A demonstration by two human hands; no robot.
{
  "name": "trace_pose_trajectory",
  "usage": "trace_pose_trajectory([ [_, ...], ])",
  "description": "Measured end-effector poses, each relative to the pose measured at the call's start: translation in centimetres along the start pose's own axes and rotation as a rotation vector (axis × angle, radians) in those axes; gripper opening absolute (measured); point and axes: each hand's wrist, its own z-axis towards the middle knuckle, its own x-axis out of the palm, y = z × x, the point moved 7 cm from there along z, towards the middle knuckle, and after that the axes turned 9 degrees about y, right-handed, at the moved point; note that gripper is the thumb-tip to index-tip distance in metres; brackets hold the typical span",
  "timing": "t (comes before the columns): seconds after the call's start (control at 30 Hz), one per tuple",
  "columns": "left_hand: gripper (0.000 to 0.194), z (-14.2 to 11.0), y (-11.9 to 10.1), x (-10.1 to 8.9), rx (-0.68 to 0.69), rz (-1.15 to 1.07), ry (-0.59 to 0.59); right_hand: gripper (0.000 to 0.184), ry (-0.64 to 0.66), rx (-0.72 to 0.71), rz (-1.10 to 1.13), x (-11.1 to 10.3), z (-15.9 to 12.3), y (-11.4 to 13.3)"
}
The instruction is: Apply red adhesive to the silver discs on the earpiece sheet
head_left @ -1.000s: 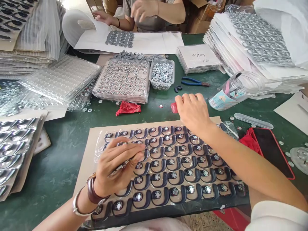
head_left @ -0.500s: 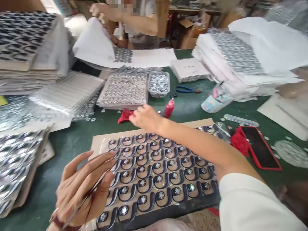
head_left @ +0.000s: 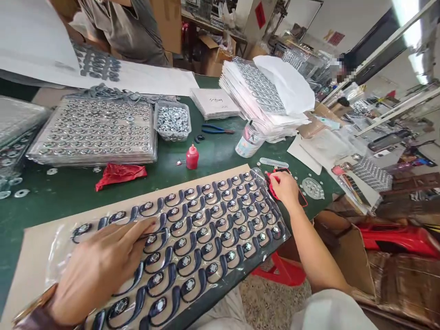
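My left hand (head_left: pixel 103 266) lies palm down over the left part of a brown cardboard sheet (head_left: pixel 41 247). Its fingers reach forward; the tweezers seen along its palm earlier are mostly hidden beneath it. Rows of dark, hook-shaped pieces with round shiny centres (head_left: pixel 208 249) cover the cardboard under clear plastic film. Beyond the sheet's right end, my right hand (head_left: pixel 287 185) is closed, fingertips pinching a crumpled red cloth (head_left: pixel 273 184). That cloth lies against a red-edged phone (head_left: pixel 301 198), partly behind the hand.
A red bottle (head_left: pixel 192 158), another red cloth (head_left: pixel 120 175), blue-handled pliers (head_left: pixel 216 129) and a paper cup (head_left: pixel 249 140) stand or lie behind the sheet. Further back are a tub of small discs (head_left: pixel 173 121) and stacked trays (head_left: pixel 92 133). Another person (head_left: pixel 127 32) sits opposite.
My right hand has moved right, from the red cloth behind the sheet to the one beside the phone. My left hand has turned palm down onto the sheet. The view has swung right.
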Motion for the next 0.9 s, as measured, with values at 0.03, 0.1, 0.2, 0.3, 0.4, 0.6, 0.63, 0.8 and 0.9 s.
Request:
trace_pose_trajectory([
  [0.03, 0.028, 0.3, 0.0, 0.6, -0.018, 0.051, 0.054, 0.024, -0.048, -0.004, 0.038, -0.2, -0.1, 0.1],
  [0.1, 0.028, 0.7, 0.1, 1.3, -0.067, 0.079, 0.120, 0.030, -0.138, -0.028, 0.143, -1.2, -0.4, 1.8],
  [0.2, 0.030, 1.1, 0.2, 2.3, -0.173, 0.095, 0.216, 0.025, -0.108, -0.277, 0.521, -2.2, -1.0, 8.3],
  [0.3, 0.028, 1.5, 0.4, 3.2, -0.282, 0.070, 0.297, 0.017, 0.471, -0.656, 0.638, 0.6, -3.1, 18.5],
  [0.4, 0.027, 1.8, 0.4, 4.0, -0.352, 0.026, 0.357, 0.008, 0.835, -0.897, 0.570, 3.3, -6.1, 25.3],
  [0.6, 0.026, 1.6, 0.6, 4.8, -0.439, -0.036, 0.416, 0.005, 0.792, -1.006, 0.213, 6.8, -6.3, 28.6],
  [0.63, 0.026, 1.6, 0.6, 4.9, -0.448, -0.044, 0.420, 0.005, 0.789, -1.009, 0.183, 7.1, -6.1, 28.8],
  [0.8, 0.025, 1.7, 1.0, 5.1, -0.484, -0.067, 0.442, 0.008, 0.782, -1.007, 0.064, 7.4, -5.2, 29.7],
  [0.9, 0.024, 1.9, 1.1, 5.1, -0.492, -0.071, 0.459, 0.003, 0.787, -1.031, -0.069, 7.2, -5.5, 30.3],
])
